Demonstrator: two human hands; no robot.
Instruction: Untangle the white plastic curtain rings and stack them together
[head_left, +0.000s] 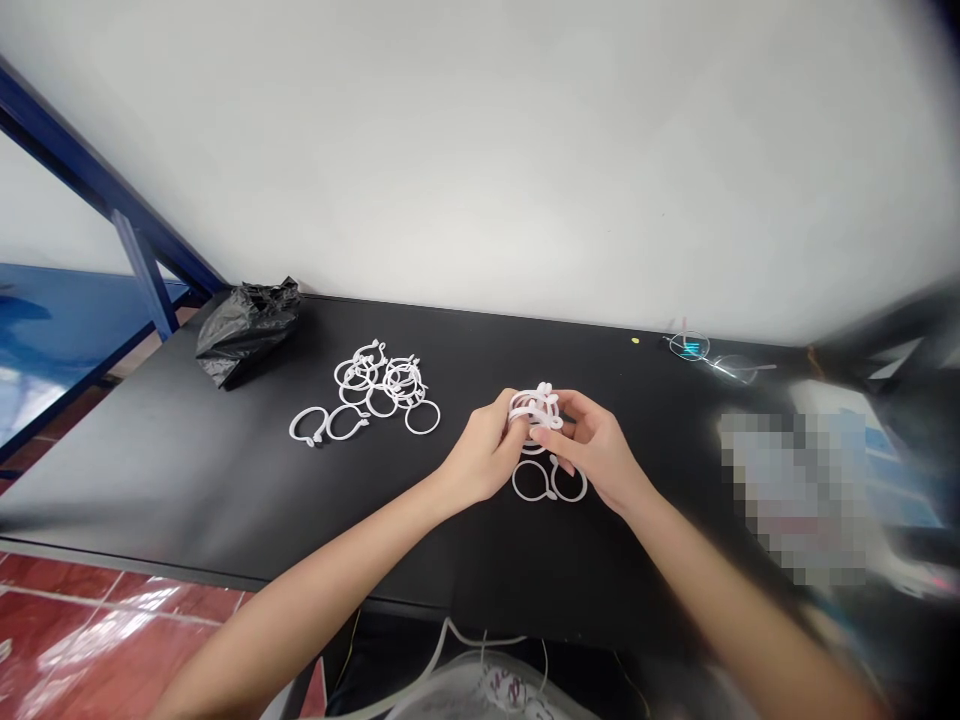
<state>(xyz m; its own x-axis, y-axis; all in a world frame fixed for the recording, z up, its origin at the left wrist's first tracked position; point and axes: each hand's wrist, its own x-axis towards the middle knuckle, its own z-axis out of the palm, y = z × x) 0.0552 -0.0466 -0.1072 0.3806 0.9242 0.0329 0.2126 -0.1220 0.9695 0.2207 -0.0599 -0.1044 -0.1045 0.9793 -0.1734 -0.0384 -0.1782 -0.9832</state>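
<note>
Both my hands meet over the middle of a black table [187,470]. My left hand [484,450] and my right hand [592,445] are closed together on a small bunch of white plastic rings [534,408], held just above the tabletop. Two more white rings [549,482] lie flat right under my hands. A pile of several white rings [382,385] lies to the left, with two loose rings [328,424] at its near-left side.
A crumpled black plastic bag [244,328] sits at the table's far left corner. Glasses [709,355] lie at the far right by the white wall. A blurred patch covers things at the right. A blue metal frame [142,270] stands to the left.
</note>
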